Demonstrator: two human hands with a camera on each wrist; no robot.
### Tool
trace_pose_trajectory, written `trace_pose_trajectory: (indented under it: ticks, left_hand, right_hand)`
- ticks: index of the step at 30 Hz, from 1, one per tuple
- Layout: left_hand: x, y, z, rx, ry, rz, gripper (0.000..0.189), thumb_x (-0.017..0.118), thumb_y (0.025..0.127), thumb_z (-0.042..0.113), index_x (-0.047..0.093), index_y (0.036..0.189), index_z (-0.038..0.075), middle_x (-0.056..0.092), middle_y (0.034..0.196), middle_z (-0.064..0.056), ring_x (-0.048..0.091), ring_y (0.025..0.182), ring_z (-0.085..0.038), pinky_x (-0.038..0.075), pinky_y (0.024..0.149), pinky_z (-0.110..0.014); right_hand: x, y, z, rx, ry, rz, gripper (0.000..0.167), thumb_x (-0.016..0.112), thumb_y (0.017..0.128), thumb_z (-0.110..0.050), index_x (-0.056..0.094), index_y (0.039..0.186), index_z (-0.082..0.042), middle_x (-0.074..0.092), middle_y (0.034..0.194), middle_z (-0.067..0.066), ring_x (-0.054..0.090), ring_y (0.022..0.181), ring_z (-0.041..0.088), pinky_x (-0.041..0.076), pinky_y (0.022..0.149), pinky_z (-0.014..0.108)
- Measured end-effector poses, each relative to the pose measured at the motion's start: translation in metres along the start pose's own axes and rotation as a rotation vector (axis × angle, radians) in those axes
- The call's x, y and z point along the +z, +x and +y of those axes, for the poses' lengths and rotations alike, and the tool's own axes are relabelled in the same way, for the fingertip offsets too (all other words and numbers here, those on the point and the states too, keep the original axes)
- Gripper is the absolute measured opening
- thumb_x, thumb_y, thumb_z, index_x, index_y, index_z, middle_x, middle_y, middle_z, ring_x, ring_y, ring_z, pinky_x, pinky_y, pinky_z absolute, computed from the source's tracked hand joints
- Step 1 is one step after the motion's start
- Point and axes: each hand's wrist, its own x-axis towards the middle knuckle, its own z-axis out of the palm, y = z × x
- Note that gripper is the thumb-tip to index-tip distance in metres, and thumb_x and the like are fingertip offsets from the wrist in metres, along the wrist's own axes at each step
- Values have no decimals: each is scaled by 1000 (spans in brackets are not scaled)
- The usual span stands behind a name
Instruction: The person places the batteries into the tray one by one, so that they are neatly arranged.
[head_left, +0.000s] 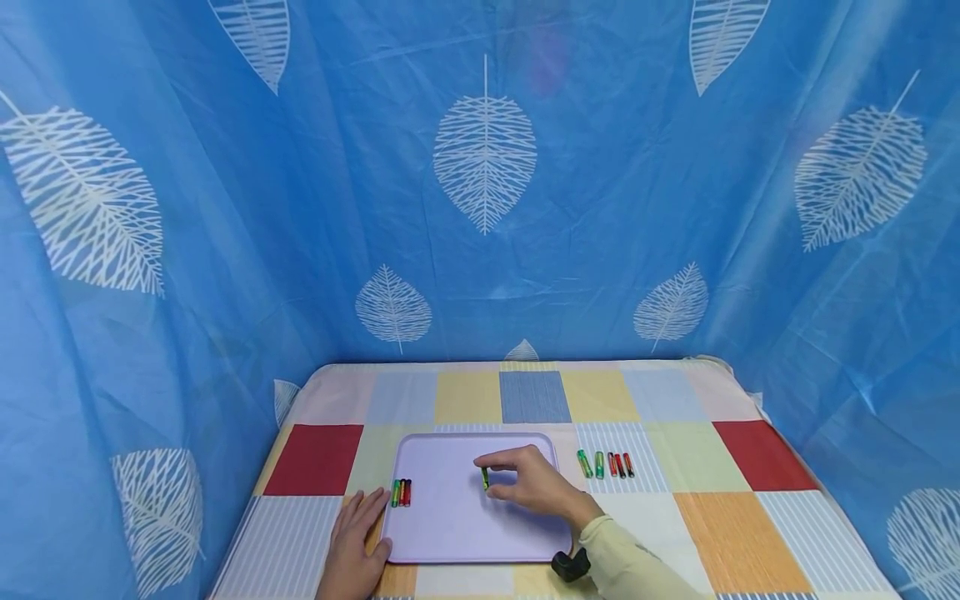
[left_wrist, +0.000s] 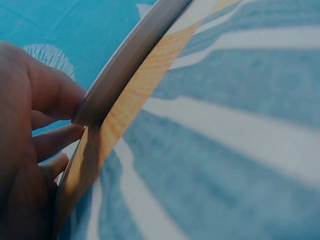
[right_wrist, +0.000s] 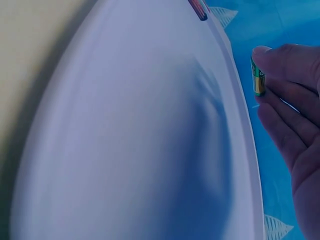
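Note:
My right hand (head_left: 534, 482) pinches a green battery (right_wrist: 258, 77) between thumb and fingertips, holding it upright above the lilac tray (head_left: 450, 537). Its shadow falls on the tray floor. Along the tray's left edge lies my left hand (head_left: 355, 542), fingers extended; in the left wrist view the thumb touches the tray's rim (left_wrist: 117, 75). Just inside that edge, a green battery (head_left: 395, 492) and red-and-black batteries (head_left: 405, 492) lie side by side. To the right of the tray, two green batteries (head_left: 599, 465) and three red-and-black batteries (head_left: 620, 465) form a row on the cloth.
A patchwork tablecloth (head_left: 720, 533) covers the table under the tray. Blue curtains with white leaf prints (head_left: 480, 292) enclose the table at the back and both sides. A black band (head_left: 572, 567) is on the right wrist, beside the tray's near right corner.

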Motion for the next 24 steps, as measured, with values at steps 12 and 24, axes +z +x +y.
trace_pose_trajectory:
  ticks: [12,24]
  left_hand:
    - [-1,-1,-1,-8,-7,-4,71,74,87,2,60,156,4,53,165,-20,26,162,-50,12,132,-75]
    - [1,-4,-4,101,-23,59,69,73,83,-3,64,150,1,59,158,-23,33,157,-54,18,128,-75]
  right_hand:
    - [19,15,-7,29,-8,-21,45,83,94,-11,76,138,-8,78,137,-1,74,127,14,59,113,31]
    - [38,32,-16,2,-2,-27,44,83,94,-10,77,138,-9,78,137,-1,72,127,11,59,111,28]
